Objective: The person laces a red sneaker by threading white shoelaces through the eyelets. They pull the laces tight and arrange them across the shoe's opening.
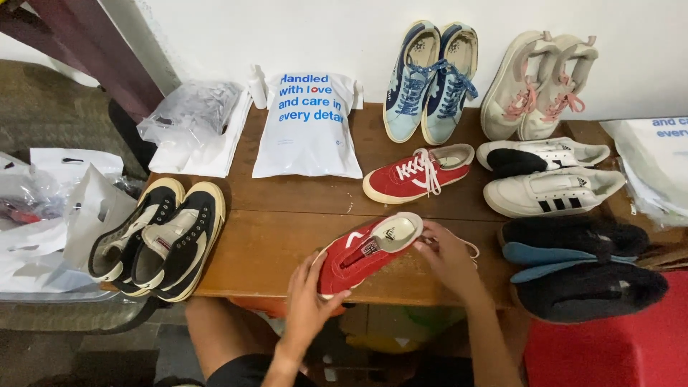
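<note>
Head view shows your two hands on a red shoe (362, 254) lying near the front edge of the wooden surface (272, 244), its opening turned up and its toe toward you. Your left hand (309, 297) wraps the toe end, fingers (315, 266) curled over the red upper and holding it. Your right hand (448, 256) sits at the heel end, its fingers bent and pinched around a white lace; you cannot tell how much of the lace is threaded, because the hand covers it.

Just behind lies the matching red shoe (416, 175) with white laces, on its own. To its right a white pair (548, 175) with black stripes lies sideways, one shoe partly stuffed with something dark. Nearer you on that side is a dark fuzzy pair (580, 261) with blue soles, hanging over the surface edge. Against the wall stand a blue pair (430, 79) and a cream pair (537, 86) with pink laces.

Behind and left of the shoe in your hands, a white mailer bag (308, 129) with blue print leans on the wall, with a clear plastic bag (190, 115) beside it. At the left front corner sits a black-and-cream pair (161, 236). More white bags (659, 168) are cut off at the right edge, and crumpled plastic bags (43, 215) at the left.
</note>
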